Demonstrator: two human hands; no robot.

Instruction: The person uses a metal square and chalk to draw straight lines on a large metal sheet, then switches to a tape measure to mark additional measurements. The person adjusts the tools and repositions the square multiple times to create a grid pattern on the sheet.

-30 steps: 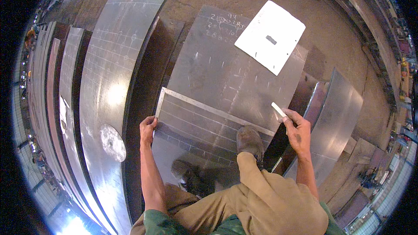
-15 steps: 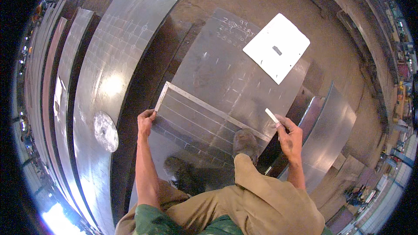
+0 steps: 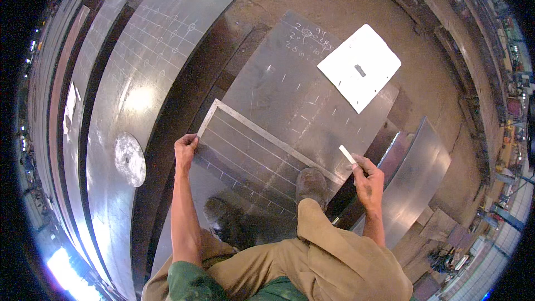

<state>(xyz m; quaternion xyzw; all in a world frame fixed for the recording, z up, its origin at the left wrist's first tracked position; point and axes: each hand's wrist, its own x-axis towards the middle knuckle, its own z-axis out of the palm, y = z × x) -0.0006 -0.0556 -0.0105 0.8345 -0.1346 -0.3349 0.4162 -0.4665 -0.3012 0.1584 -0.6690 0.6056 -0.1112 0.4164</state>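
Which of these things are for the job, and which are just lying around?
In use, it seems:
white stick, in the right hand
L-shaped metal square, pinched by the left hand
lined metal plate, under the square

Probably just lying about:
round grey disc, on the neighbouring plate
white sheet, though I can't be sure
small dark piece, on the sheet

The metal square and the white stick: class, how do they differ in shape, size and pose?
The metal square is L-shaped; the white stick is straight.
The square is much larger than the stick.
The square lies along the dark plate; the stick juts from the right hand.
Both are hand-held, the square by the left hand.
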